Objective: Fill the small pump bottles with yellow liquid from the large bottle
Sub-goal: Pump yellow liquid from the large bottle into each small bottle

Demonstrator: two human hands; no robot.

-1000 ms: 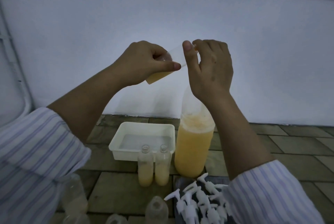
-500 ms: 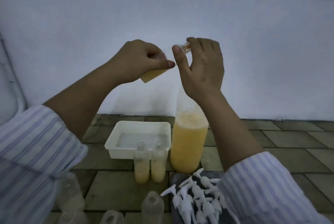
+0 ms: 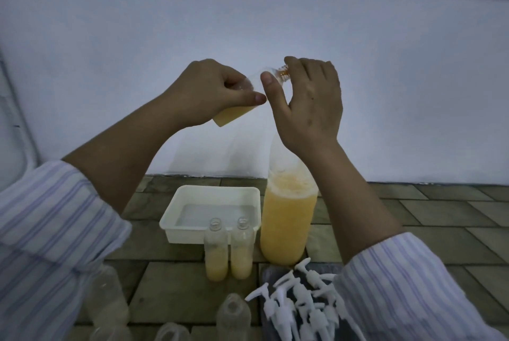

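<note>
Both hands have drifted slightly left in the frame since half a second ago, and the tilted small bottle [image 3: 242, 98] now lies a little flatter. Left hand [image 3: 212, 93] grips that clear bottle around its middle, thumb stretched along the underside; yellow liquid pools at the lower end, which points toward the lower left. Right hand [image 3: 308, 101] pinches the threaded neck at the bottle's upper right end between thumb and curled fingers, at centre frame against the pale wall [image 3: 385, 65].

Below, on the tiled floor [image 3: 440, 219], the large bottle [image 3: 287, 219] of yellow liquid stands upright, partly hidden behind the right forearm. Just left of it stand two uncapped small bottles [image 3: 228, 255], side by side and about half full, in front of a white tub [image 3: 176, 219] that appears to hold clear water. White pump heads [image 3: 297, 299] are heaped at lower right; more clear bottles [image 3: 234, 316], blurred, line the bottom edge
</note>
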